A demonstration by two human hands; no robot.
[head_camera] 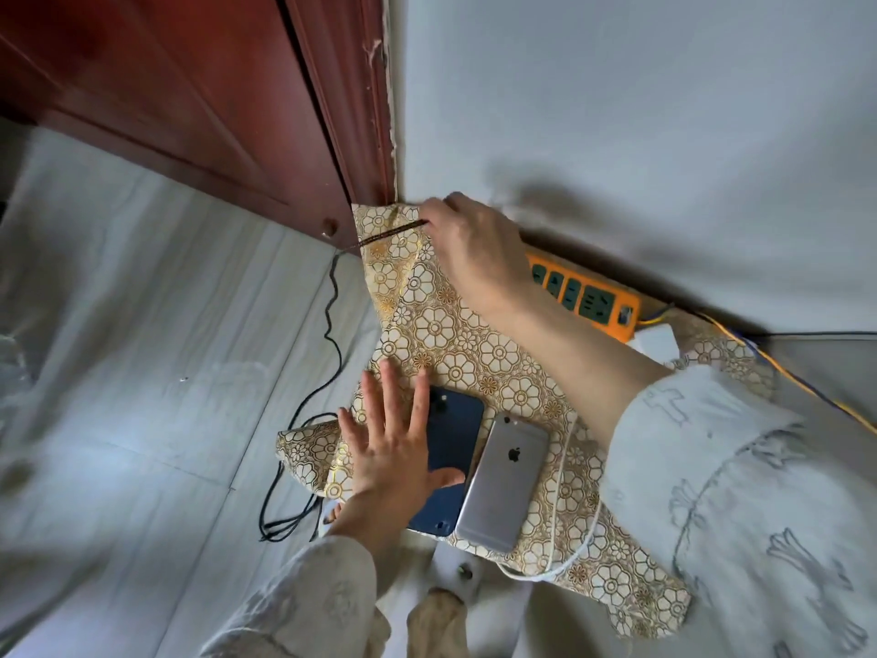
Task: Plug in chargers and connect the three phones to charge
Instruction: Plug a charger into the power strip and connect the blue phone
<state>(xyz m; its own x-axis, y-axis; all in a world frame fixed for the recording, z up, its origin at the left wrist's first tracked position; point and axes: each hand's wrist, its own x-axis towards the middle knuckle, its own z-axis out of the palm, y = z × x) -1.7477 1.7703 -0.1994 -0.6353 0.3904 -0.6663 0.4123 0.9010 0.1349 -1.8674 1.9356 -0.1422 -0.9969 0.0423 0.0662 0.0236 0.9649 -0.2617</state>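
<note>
A dark blue phone (455, 434) and a silver phone (508, 482) lie face down side by side on a small table covered with a gold floral cloth (455, 334). My left hand (398, 444) rests flat, fingers spread, on the blue phone's left edge. My right hand (470, 249) reaches to the table's far corner, pinching a thin dark braided cable (389, 235) that runs off the left edge. An orange power strip (583, 292) sits along the wall behind my right wrist. A white cable (569, 558) loops along the cloth's near right side. A third phone is not visible.
A black cable (327, 353) hangs down the table's left side and coils on the pale tiled floor (142, 372). A dark red wooden door (213, 87) stands at the far left, a white wall behind. Yellow-blue wires (783, 372) trail right from the strip.
</note>
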